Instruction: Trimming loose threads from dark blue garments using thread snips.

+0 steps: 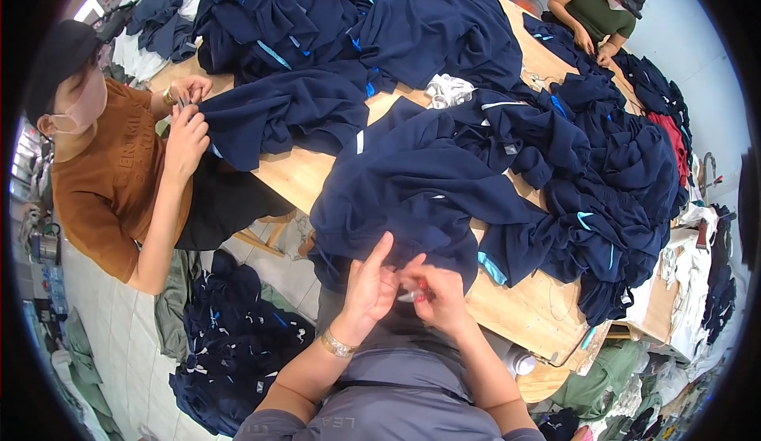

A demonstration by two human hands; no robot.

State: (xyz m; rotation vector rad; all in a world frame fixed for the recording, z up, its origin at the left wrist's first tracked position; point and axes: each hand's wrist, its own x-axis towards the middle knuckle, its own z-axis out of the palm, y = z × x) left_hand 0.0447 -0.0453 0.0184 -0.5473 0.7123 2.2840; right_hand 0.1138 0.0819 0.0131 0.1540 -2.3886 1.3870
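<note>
My left hand is in front of my waist, palm showing, thumb stretched up and apart, other fingers loosely bent toward my right hand. My right hand is closed, thumb and fingers pressed together around something small, with red and pale bits showing; its kind I cannot make out. Just beyond both hands a navy garment hangs over the near table edge, with white tabs on it. My left thumb overlaps its lower part in view; whether it touches the cloth I cannot tell.
Navy garments are heaped on the wooden table, including a large far pile and a right pile. A person in brown handles navy cloth at left; another in green works far right. More garments lie on the floor.
</note>
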